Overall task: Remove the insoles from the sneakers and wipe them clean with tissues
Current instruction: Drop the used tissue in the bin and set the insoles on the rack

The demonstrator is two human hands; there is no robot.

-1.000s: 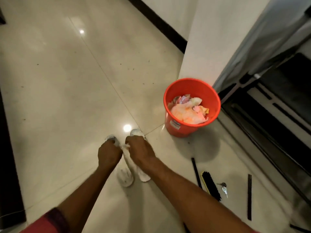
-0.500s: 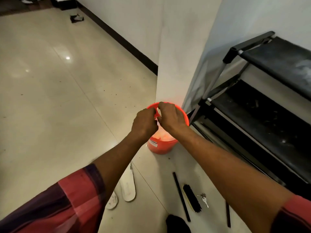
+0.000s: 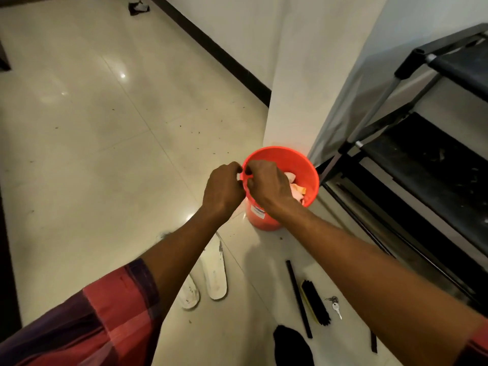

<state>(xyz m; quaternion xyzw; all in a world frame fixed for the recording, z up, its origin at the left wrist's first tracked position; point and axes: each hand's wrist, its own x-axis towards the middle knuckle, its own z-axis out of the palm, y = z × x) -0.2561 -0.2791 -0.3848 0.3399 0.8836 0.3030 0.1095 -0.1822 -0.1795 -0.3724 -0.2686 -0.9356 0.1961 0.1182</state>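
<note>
The left hand [image 3: 223, 190] and right hand [image 3: 268, 186] curl fingers above the red bucket [image 3: 303, 165], centre frame; what they grip I cannot tell. The insoles [image 3: 215, 270], lower centre, were under them a second ago

An orange plastic bucket [image 3: 311, 172] is standing on the pale tiled floor [image 3: 92, 154] beside a white wall corner [image 3: 303, 88], with a black metal shoe rack [image 3: 422, 165] standing to its right. The left hand [image 3: 223, 190] and right hand [image 3: 269, 186] are meeting over its left rim. Nearer the person, two white foam insoles [image 3: 215, 270] are lying side by side, with a thin black rod [image 3: 298, 297], a black bristle brush [image 3: 315, 303] and small metal keys [image 3: 334, 306] to their right.
</note>
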